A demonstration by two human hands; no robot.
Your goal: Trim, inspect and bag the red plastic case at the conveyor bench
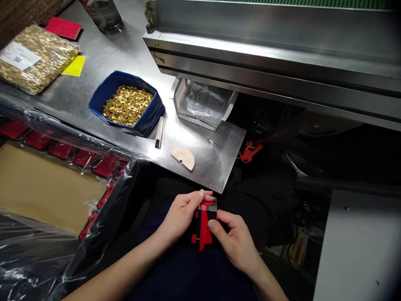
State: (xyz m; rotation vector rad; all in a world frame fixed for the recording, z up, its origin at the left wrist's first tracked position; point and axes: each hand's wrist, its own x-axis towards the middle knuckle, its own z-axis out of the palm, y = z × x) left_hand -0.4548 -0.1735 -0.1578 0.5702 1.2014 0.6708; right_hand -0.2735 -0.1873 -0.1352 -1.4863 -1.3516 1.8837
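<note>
Over my lap I hold a small red and black plastic part (pixel 205 228), its narrow red end pointing down toward me. My left hand (pixel 184 213) wraps its left side and top, fingers closed on it. The thumb and bent fingers of my right hand (pixel 234 238) pinch its right side. Parts of its surface are hidden by my fingers. Just beyond, on the metal table (pixel 200 146), lie a beige half-disc (pixel 184 159) with a small notch and a thin metal piece (pixel 213 144).
A blue bin (pixel 153 108) holds small gold-coloured pieces, with a white-handled cutter (pixel 159 133) beside it. A grey bin (pixel 200 119) contains clear plastic. Left stands a plastic-lined box (pixel 40 175) with red and black parts. A metal conveyor frame (pixel 266 67) crosses the far right.
</note>
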